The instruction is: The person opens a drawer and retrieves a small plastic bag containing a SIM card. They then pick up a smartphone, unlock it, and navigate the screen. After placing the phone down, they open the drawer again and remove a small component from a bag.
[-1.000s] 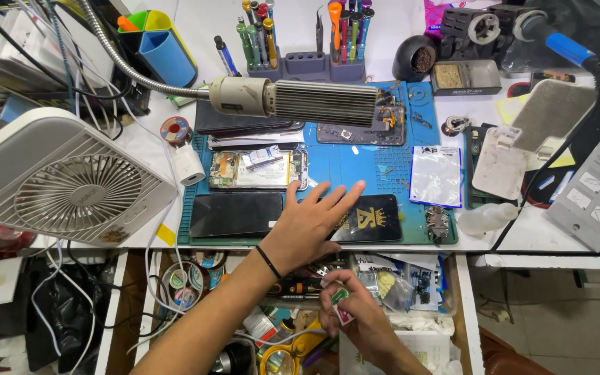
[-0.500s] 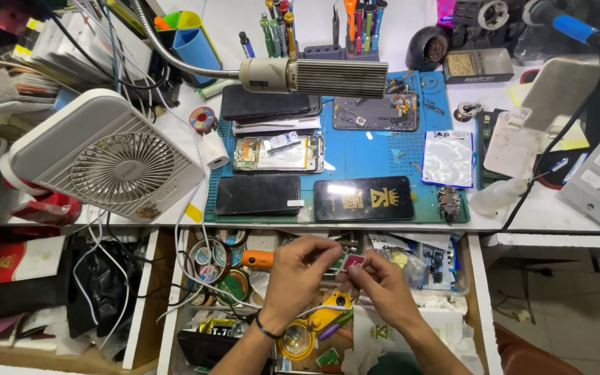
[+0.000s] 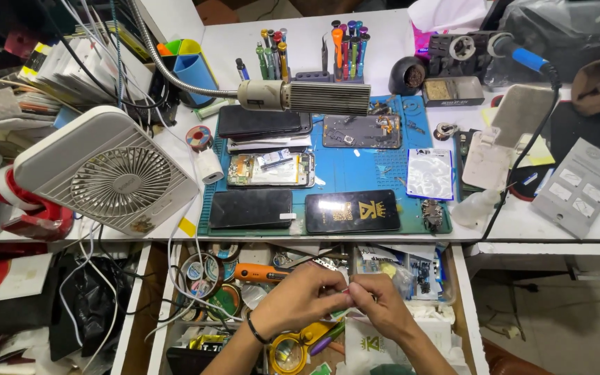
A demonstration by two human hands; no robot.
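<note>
A: Nearest the camera, what are the hands doing?

B: The left hand (image 3: 298,300) and the right hand (image 3: 382,305) meet over the open drawer (image 3: 456,278), fingertips pinched together on a small pale piece (image 3: 347,292) held between them. It is too small to tell what it is. A dark band sits on the left wrist.

A: And beneath them?

B: The drawer is crowded: rolls of tape (image 3: 203,274) at the left, an orange tool (image 3: 258,273), a yellow-rimmed magnifier (image 3: 287,353), small clear bags (image 3: 401,274) at the right.

A: Then the bench top?

B: A white table (image 3: 515,219) with a blue work mat (image 3: 376,167). On the mat's near edge lie two dark phones side by side, a plain black phone (image 3: 250,208) and a black phone with a gold crest (image 3: 352,211). Behind them is an opened phone (image 3: 270,169) showing its insides, and a shiny packet (image 3: 430,173) to the right. Farther back lie a stack of dark phones (image 3: 264,123) and a grey phone frame (image 3: 361,131).

A: Anything over the mat?

B: A gooseneck lamp (image 3: 303,96) hangs across its far side.

A: And the edges?

B: A white fan (image 3: 109,177) leans at the left, with cables and papers behind it. A rack of screwdrivers (image 3: 342,45) stands at the back, blue and green cups (image 3: 189,66) beside it. At the right lie a grey card (image 3: 578,186) and a blue-handled soldering iron (image 3: 522,55). Bare floor shows below the table at the right.
</note>
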